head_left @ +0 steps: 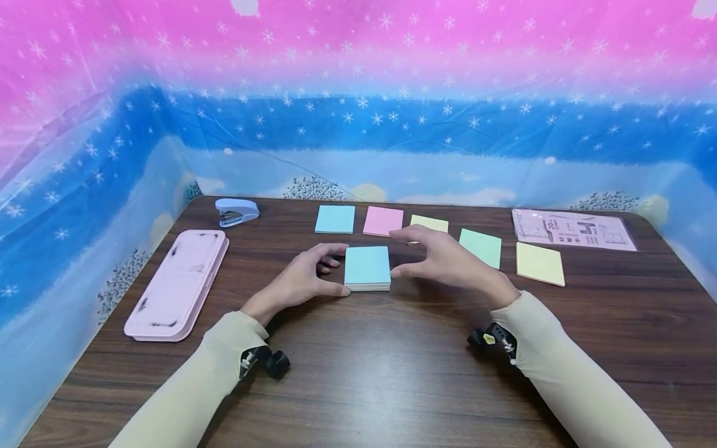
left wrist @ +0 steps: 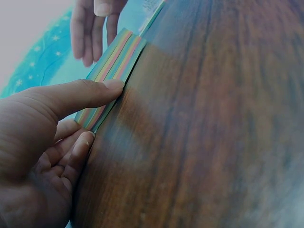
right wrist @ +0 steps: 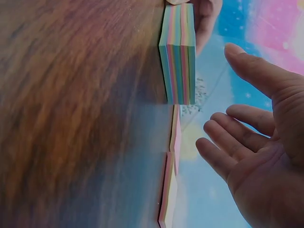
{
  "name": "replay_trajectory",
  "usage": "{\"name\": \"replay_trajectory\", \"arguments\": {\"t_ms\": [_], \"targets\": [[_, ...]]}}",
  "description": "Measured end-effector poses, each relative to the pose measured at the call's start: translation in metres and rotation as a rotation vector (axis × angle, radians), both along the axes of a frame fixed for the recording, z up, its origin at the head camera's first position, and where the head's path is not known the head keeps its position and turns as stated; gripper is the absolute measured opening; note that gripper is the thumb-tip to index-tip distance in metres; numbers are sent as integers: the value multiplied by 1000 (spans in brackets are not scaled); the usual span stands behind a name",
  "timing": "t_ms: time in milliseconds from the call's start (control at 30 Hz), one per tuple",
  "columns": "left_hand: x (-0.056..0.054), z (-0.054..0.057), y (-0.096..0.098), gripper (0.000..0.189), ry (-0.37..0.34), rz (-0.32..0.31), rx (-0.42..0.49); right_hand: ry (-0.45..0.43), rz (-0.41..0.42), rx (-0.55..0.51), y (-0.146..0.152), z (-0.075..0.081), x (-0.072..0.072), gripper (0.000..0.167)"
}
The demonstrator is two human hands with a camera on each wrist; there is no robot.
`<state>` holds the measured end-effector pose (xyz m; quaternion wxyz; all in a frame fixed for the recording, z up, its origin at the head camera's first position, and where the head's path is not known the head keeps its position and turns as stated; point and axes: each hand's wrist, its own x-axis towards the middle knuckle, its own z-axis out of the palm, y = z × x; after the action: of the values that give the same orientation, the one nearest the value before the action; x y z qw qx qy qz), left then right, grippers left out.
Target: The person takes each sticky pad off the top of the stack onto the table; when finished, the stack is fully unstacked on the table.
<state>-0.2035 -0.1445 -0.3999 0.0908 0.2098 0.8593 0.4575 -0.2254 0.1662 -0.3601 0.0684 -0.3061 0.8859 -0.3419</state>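
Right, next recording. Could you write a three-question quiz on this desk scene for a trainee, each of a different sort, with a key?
1. Multiple choice: which colour tops the multicoloured sticky-note stack?
A pink
B light blue
C yellow

2. True or false: the left hand touches the stack, while the right hand is apart from it.

3. Fill the gap: on the table's left side, the stapler sits beyond the pink ____.

Key
1: B
2: true
3: pencil case
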Motion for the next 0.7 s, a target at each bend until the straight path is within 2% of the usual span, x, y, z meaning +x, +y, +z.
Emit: {"name": "replay_trajectory", "arguments": {"t_ms": [700], "targets": [[-1,-1,-1,82,4,-8,6,-15,53,68,-10,-13,-2,80]]}}
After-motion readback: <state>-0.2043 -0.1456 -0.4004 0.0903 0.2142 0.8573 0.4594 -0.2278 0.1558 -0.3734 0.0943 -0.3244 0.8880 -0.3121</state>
